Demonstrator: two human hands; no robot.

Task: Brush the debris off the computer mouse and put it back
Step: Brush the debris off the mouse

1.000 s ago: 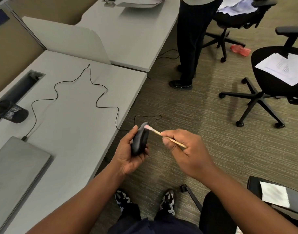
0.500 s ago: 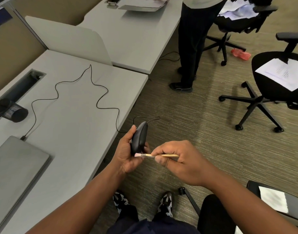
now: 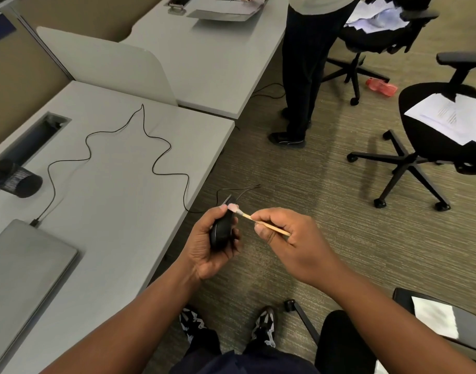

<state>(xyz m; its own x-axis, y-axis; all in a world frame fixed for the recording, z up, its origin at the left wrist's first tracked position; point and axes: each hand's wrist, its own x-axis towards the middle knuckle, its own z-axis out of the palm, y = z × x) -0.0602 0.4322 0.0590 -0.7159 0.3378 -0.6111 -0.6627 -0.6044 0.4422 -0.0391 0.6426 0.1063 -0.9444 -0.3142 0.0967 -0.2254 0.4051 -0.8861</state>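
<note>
Head view looks down on the grey worktop (image 3: 118,211), with the carpeted floor beyond its edge, and the risk starts there: the mouse is held out past the edge, over the floor rather than over the worktop. A closed laptop (image 3: 23,268) lies at the near left, and the thin black cable (image 3: 150,147) snakes from it across the surface and off the edge toward the mouse; I judge a tug from the hands could drag it or jerk the plug. The left hand (image 3: 207,249) is wrapped around the black computer mouse (image 3: 222,230), holding it on its side, so a slack grip would drop it. The right hand (image 3: 288,238) pinches the small brush (image 3: 254,220), whose pale bristles touch the mouse's top end; pressing hard could splay them or push grit into a seam.
</note>
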